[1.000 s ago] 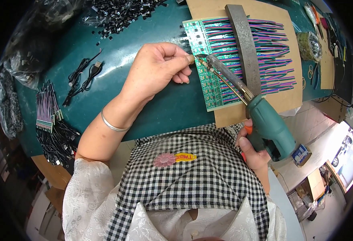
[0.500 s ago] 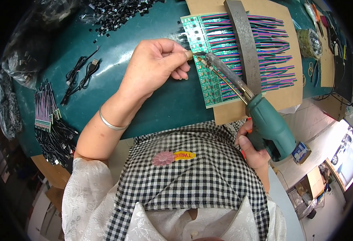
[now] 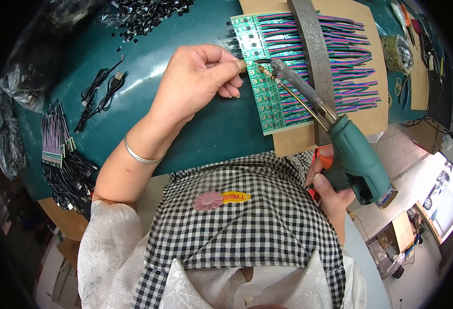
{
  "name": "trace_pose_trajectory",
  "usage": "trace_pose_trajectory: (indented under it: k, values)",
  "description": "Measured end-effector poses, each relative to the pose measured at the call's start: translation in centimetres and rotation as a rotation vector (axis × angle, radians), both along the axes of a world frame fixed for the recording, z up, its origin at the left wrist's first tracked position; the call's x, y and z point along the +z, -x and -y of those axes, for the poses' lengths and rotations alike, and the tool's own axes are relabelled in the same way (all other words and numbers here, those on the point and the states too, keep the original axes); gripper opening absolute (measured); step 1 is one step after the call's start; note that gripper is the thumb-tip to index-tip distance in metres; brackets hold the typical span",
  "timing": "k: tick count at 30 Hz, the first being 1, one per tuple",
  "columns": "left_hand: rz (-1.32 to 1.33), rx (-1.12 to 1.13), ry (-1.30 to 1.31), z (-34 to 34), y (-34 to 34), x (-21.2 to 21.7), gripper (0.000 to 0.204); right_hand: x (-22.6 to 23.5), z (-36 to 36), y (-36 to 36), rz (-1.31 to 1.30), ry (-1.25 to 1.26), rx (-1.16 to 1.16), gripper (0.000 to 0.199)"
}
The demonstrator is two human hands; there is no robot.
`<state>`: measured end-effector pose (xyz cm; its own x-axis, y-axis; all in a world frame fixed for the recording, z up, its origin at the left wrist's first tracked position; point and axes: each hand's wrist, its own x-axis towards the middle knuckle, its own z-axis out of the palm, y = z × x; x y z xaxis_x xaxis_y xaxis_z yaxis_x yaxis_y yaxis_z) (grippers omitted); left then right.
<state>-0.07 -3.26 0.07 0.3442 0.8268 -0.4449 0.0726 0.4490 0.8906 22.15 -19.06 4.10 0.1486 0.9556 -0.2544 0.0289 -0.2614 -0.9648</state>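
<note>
A panel of green circuit boards (image 3: 267, 105) lies on brown cardboard, with rows of coloured wires (image 3: 347, 80) running off to its right. Small black pieces jut from its upper left edge. My left hand (image 3: 193, 77) is pinched at that edge; whatever sits between thumb and forefinger is hidden. In my right hand (image 3: 332, 195) is a green soldering gun (image 3: 358, 149), its fingers wrapped round the handle below the panel. The gun's long barrel slants up and left, and its tip is over the panel just right of my left thumb. A thin brass tube runs alongside the barrel.
A dark metal bar (image 3: 314, 67) lies across the wires. Black connectors (image 3: 149, 18) are heaped at the far left of the green table (image 3: 149, 67). A black USB cable (image 3: 100, 98), wired boards (image 3: 54, 154) and plastic bags (image 3: 23, 87) lie left. A clear bag (image 3: 396, 54) is right.
The soldering gun has shifted right, its tip drawing a little away from my left thumb. My right hand moved with it. The left hand stays pinched at the panel edge, slightly higher.
</note>
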Motion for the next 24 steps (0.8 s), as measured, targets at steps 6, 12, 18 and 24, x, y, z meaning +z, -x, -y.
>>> trace_pose_trajectory:
  k: [6,12,18,24]
  values:
    - [0.006,0.013,0.006,0.1,-0.1,-0.1,0.014,-0.6,-0.2,0.1,0.01,-0.018,0.048,0.038]
    - [0.015,0.008,0.001,0.1,0.0,-0.1,0.015,-0.8,-0.3,-0.3,0.087,-0.045,0.13,0.035]
    - [0.012,0.009,0.007,0.1,0.0,0.1,0.015,0.6,-0.3,-0.1,-0.111,0.091,0.01,0.042]
    - [0.0,0.013,0.005,0.1,-0.1,0.1,0.015,0.7,-0.3,-0.5,-0.146,0.058,0.074,0.051]
